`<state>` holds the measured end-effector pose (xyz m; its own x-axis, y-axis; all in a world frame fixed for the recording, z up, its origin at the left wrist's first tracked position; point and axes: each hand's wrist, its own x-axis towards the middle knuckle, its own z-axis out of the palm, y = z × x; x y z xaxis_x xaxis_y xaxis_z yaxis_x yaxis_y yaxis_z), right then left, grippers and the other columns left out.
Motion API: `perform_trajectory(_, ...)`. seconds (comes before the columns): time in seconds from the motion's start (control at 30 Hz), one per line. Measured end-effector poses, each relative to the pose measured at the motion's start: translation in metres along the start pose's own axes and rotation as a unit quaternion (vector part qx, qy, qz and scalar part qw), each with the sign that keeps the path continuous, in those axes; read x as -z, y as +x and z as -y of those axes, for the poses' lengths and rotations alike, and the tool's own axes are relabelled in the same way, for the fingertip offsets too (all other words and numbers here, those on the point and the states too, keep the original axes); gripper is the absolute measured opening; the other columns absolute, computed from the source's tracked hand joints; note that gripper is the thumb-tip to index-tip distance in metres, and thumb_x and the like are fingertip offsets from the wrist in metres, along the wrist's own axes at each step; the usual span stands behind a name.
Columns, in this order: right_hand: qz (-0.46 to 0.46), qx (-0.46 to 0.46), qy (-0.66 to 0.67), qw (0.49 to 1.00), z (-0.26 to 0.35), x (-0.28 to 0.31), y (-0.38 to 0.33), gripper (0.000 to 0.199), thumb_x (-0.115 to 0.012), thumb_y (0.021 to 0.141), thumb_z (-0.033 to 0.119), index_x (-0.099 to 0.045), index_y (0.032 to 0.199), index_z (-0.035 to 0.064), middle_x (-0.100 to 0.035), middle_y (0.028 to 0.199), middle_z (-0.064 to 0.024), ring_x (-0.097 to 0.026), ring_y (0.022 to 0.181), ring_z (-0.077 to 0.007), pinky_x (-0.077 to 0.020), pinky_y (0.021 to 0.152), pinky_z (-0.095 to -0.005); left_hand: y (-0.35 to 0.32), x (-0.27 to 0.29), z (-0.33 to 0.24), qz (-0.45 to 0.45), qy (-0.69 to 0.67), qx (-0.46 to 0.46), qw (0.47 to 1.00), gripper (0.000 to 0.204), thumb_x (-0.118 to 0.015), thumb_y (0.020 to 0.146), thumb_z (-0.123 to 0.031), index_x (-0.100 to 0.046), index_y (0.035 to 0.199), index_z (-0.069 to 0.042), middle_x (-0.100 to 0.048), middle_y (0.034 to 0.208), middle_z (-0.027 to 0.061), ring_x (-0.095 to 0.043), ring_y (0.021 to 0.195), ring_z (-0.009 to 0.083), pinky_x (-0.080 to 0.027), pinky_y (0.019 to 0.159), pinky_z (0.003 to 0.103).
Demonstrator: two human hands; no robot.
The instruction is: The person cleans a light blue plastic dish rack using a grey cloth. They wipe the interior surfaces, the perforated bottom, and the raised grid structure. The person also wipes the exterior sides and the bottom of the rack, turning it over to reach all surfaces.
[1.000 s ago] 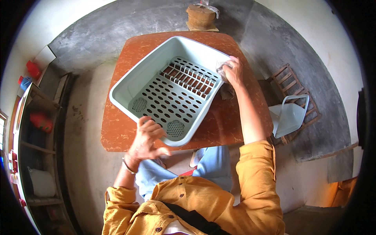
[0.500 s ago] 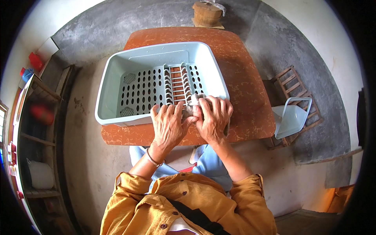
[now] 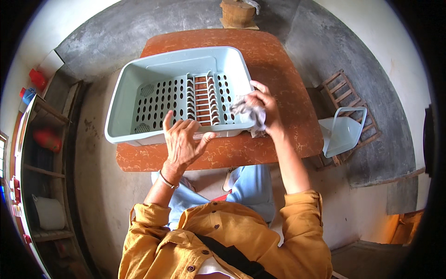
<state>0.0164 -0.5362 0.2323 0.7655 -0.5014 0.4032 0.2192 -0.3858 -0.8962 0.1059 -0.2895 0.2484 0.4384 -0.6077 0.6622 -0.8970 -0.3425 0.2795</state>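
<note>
Fingers (image 3: 260, 87) Close Round One Cloth

Right hand (image 3: 268, 111) bunches one grey cloth (image 3: 251, 113) at the near right corner of one pale green basin (image 3: 174, 65) with two ridged rails (image 3: 190, 95), on one red-brown worktop (image 3: 297, 125). Left hand (image 3: 182, 142), half open, is at the near rim, contact unclear.

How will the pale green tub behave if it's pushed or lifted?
Probably light for its size: the tub looks like thin-walled plastic with many holes through its base. Likely stiff, as its walls show no sag. Pushed, it may slide more than tip, since it sits broad and low on the table.
</note>
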Motion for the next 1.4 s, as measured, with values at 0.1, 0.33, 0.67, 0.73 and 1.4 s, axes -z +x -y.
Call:
perform_trajectory(0.1, -0.043, 0.077, -0.184, 0.979, 0.024, -0.033, -0.038, 0.047, -0.074, 0.072, 0.049, -0.066, 0.088, 0.0058, -0.037, 0.132, -0.0221, -0.036, 0.123, -0.0376, -0.0314, 0.101, -0.0493, -0.016, 0.012, -0.009, 0.031, 0.022, 0.009, 0.999, 0.053, -0.052, 0.085, -0.059, -0.064, 0.087, -0.007, -0.06, 0.078, 0.0042, -0.059, 0.082, 0.0202, -0.011, 0.108, 0.056)
perform_trajectory(0.33, -0.044, 0.11, -0.188, 0.975, 0.055, -0.072, -0.092, 0.016, -0.068, 0.081, 0.016, -0.064, 0.092, 0.0042, -0.034, 0.138, -0.0206, -0.028, 0.132, -0.0374, -0.0265, 0.107, -0.0462, -0.042, 0.017, -0.025, 0.09, -0.088, 0.018, 0.992, 0.063, -0.038, 0.089, -0.062, -0.064, 0.077, -0.006, -0.058, 0.069, 0.0057, -0.054, 0.072, 0.0228, -0.017, 0.102, 0.052)
perform_trajectory(0.67, -0.143, 0.049, -0.242, 0.958, -0.047, -0.017, 0.056, 0.025, -0.068, 0.081, 0.023, -0.066, 0.093, 0.0009, -0.04, 0.136, -0.021, -0.038, 0.125, -0.0343, -0.0341, 0.102, -0.0446, -0.051, 0.026, 0.006, 0.028, -0.154, -0.028, 0.987, 0.062, -0.038, 0.086, -0.061, -0.062, 0.062, -0.011, -0.055, 0.058, 0.0018, -0.052, 0.064, 0.0197, -0.023, 0.097, 0.048)
perform_trajectory(0.73, -0.091, 0.086, -0.172, 0.977, -0.048, -0.015, 0.063, 0.025, -0.068, 0.081, 0.02, -0.065, 0.093, -0.0012, -0.048, 0.129, -0.0203, -0.047, 0.118, -0.0312, -0.0403, 0.096, -0.0405, -0.059, 0.03, 0.027, 0.038, -0.16, -0.039, 0.986, 0.062, -0.036, 0.087, -0.061, -0.063, 0.061, -0.011, -0.056, 0.059, 0.0017, -0.053, 0.065, 0.0192, -0.023, 0.098, 0.048)
perform_trajectory(1.4, 0.083, 0.038, -0.118, 0.989, 0.032, -0.066, -0.032, 0.023, -0.06, 0.09, 0.021, -0.063, 0.1, 0.0007, -0.047, 0.13, -0.0202, -0.047, 0.12, -0.0328, -0.0391, 0.099, -0.0397, -0.077, 0.055, 0.008, 0.027, 0.024, -0.007, 0.999, 0.057, -0.059, 0.079, -0.061, -0.055, 0.064, -0.007, -0.054, 0.055, 0.0067, -0.061, 0.059, 0.027, -0.053, 0.079, 0.04)
